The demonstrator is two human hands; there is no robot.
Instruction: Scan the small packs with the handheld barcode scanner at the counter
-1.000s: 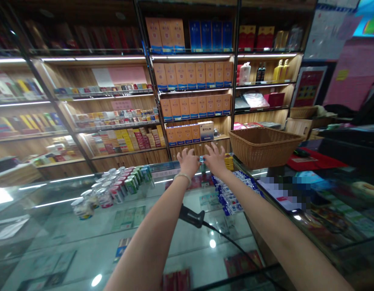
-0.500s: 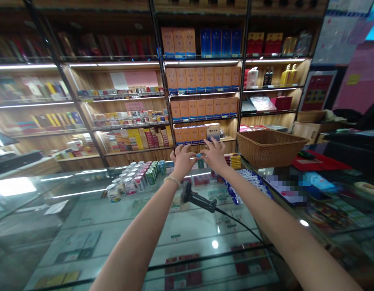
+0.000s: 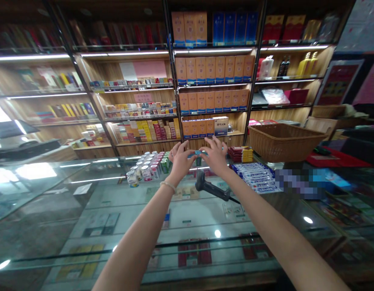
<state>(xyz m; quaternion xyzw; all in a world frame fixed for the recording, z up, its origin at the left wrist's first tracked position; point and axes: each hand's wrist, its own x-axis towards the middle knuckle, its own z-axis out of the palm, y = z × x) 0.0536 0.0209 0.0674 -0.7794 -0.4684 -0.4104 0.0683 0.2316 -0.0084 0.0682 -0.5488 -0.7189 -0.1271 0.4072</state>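
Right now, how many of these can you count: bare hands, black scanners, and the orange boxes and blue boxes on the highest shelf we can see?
Left hand and right hand: 2
Black scanner: 1
Orange boxes: 3
Blue boxes: 4
Total: 10

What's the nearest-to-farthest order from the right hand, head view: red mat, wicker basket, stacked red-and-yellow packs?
1. Stacked red-and-yellow packs: just right of the right hand.
2. Wicker basket: right, past the packs.
3. Red mat: far right, past the basket.
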